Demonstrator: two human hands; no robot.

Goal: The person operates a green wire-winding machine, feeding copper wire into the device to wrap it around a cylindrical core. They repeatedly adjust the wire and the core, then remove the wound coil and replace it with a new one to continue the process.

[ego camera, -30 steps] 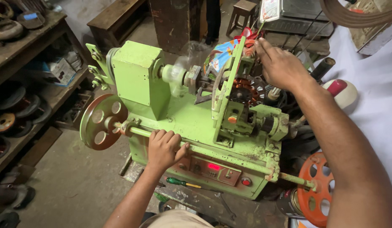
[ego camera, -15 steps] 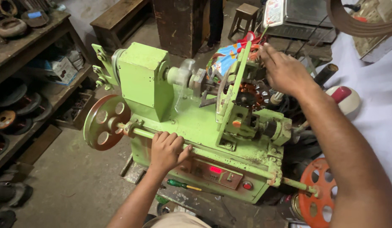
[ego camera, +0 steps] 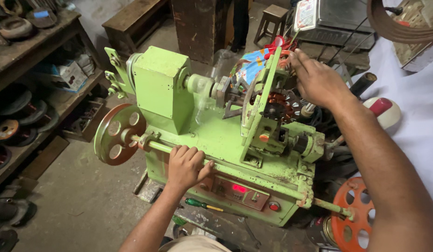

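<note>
A small red-lit digital display (ego camera: 239, 188) sits in a brown panel on the front of the green machine (ego camera: 160, 84), at about 6 o'clock. A cardboard box (ego camera: 69, 74) with a white, printed face lies on the wooden shelf at 9 o'clock. At 12 o'clock, 1 upright rectangular label (ego camera: 306, 14), red and white, fronts a grey metal unit (ego camera: 340, 16).

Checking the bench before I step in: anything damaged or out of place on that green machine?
The green winding machine shows chipped paint and rust near its right rod end; a screwdriver lies loose below the left hand.
</note>
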